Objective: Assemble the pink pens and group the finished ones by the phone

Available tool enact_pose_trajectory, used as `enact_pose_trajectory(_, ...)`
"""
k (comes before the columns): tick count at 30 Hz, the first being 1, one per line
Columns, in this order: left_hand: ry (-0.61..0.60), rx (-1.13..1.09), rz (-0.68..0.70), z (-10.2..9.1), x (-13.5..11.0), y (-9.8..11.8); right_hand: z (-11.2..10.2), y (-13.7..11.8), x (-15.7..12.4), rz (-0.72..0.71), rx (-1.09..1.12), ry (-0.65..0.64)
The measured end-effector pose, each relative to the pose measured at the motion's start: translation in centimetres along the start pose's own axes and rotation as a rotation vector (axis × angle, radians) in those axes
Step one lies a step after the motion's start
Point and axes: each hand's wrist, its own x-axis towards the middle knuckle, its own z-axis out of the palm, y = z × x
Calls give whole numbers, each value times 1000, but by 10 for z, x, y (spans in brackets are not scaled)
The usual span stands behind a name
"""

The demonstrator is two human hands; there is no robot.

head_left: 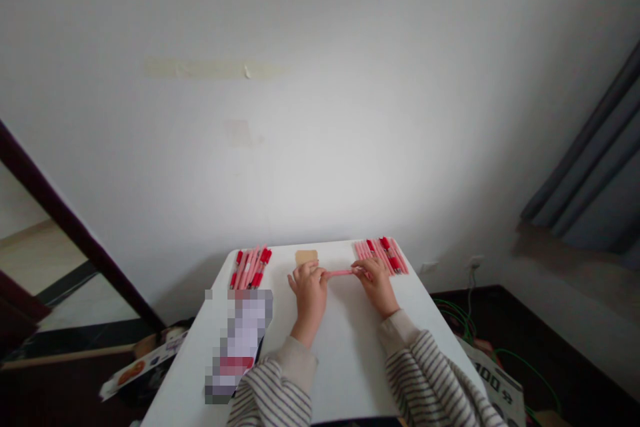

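Note:
Between my two hands a pink pen (341, 273) lies level above the white table. My left hand (310, 288) grips its left end, fingers closed. At the other end, my right hand (376, 285) pinches it with bent fingers. Just beyond my left hand is a small tan rectangular piece (306, 256), partly covered by the fingers. A row of pink and red pens (395, 255) lies close behind my right hand at the table's far right. Another bunch of pink and red pens (251, 267) rests at the far left.
The white table (345, 360) stands against a pale wall (350, 113). A blurred-out long object (240, 347) lies on its left side. On the floor to the right are green cables (457, 317) and a printed box (495, 380). A dark curtain (595, 173) hangs at right.

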Motion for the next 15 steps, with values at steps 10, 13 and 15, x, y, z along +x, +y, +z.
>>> enact_pose_trajectory(10,3,24,14,3,-1,-1,3,8,3,-46,-11,58)
enact_pose_trajectory(13,22,3,34,5,0,-2,3,8,3,-45,-66,73)
enact_pose_trajectory(15,56,-18,58,5,1,-3,3,8,3,-42,-86,69)
